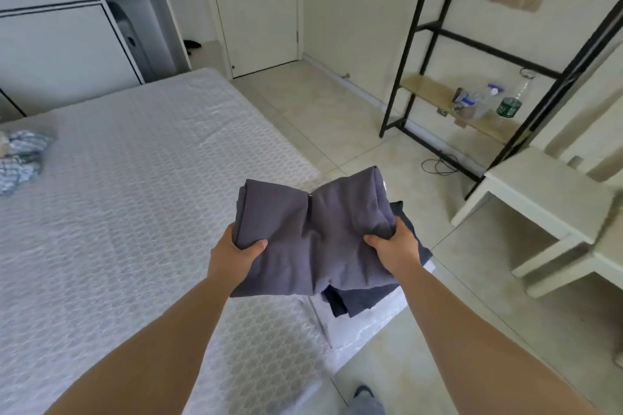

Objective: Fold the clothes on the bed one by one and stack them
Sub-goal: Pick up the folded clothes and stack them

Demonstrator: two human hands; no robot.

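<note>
The folded grey garment is up in the air over the bed's corner, just above a darker folded cloth; the left hand grips its left edge and the right hand grips its right edge, thumbs on top; it sags in the middle, so I think the folds could slip open, or it could land crooked and slide off; the cloth looks soft and thick; the mattress is white and bumpy; a striped bundle lies well apart
</note>
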